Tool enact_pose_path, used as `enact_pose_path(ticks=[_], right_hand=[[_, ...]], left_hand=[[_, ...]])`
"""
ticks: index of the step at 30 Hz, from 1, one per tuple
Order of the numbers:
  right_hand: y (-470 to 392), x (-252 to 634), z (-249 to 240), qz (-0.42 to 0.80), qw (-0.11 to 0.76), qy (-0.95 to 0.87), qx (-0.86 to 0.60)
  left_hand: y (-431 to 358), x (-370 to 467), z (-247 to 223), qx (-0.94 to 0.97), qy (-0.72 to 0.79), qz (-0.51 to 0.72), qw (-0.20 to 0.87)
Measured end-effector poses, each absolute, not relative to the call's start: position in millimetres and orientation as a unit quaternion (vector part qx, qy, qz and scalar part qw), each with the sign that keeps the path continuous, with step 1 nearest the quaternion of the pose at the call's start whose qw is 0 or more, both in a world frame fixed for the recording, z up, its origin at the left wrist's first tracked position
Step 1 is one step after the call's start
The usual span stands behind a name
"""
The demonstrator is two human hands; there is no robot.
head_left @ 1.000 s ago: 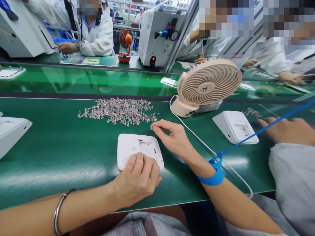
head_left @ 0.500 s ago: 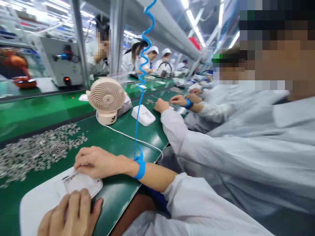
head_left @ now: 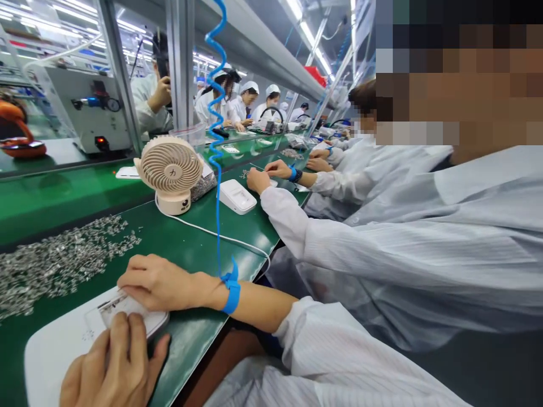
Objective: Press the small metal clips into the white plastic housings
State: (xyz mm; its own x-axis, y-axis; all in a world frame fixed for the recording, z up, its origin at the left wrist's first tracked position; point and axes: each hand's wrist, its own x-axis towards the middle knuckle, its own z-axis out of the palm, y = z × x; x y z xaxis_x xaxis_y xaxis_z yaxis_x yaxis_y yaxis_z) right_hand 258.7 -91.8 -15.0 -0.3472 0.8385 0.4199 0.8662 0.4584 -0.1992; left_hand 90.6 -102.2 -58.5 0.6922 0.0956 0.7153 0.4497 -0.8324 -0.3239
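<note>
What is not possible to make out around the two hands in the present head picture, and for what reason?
All in the head view:
- Right hand: whether it pinches anything; the hand itself hides this.
- Left hand: its wrist, cut off by the bottom edge.
- Case: its near part, covered by the left hand and cut by the bottom edge.
- Metal pieces: exact shapes, too small.

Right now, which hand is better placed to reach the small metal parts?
Probably the right hand: it is nearer the small metal parts; the left hand lies farther back, over the white housing.
</note>
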Motion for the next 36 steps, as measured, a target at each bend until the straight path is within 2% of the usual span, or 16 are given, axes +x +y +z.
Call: enact_pose_path(ticks=[2,4,9,15,18,24,26,30,36], right_hand=[[-94,260,-15,-0.007,0.273,-0.811,-0.518],[-96,261,-16,0.014,0.306,-0.802,-0.513],[-102,262,-20,0.058,0.343,-0.796,-0.495],[-107,263,-21,0.068,0.305,-0.82,-0.479],[-108,261,-23,0.019,0.281,-0.825,-0.49],[-110,250,-24,-0.1,0.181,-0.848,-0.488],[-110,249,-24,-0.107,0.178,-0.846,-0.491],[-109,253,-26,-0.054,0.263,-0.808,-0.524],[-115,264,-23,0.119,0.391,-0.737,-0.538]], left_hand=[[-107,90,-52,-0.877,-0.163,-0.285,0.351],[-110,90,-47,-0.864,-0.167,-0.274,0.389],[-118,95,-39,-0.872,-0.205,-0.259,0.362],[-131,99,-32,-0.887,-0.254,-0.228,0.312],[-134,99,-30,-0.889,-0.266,-0.218,0.303],[-136,101,-29,-0.895,-0.283,-0.199,0.283],[-136,101,-28,-0.896,-0.288,-0.193,0.278],[-136,103,-24,-0.901,-0.301,-0.159,0.27],[-136,106,-21,-0.905,-0.306,-0.138,0.262]])
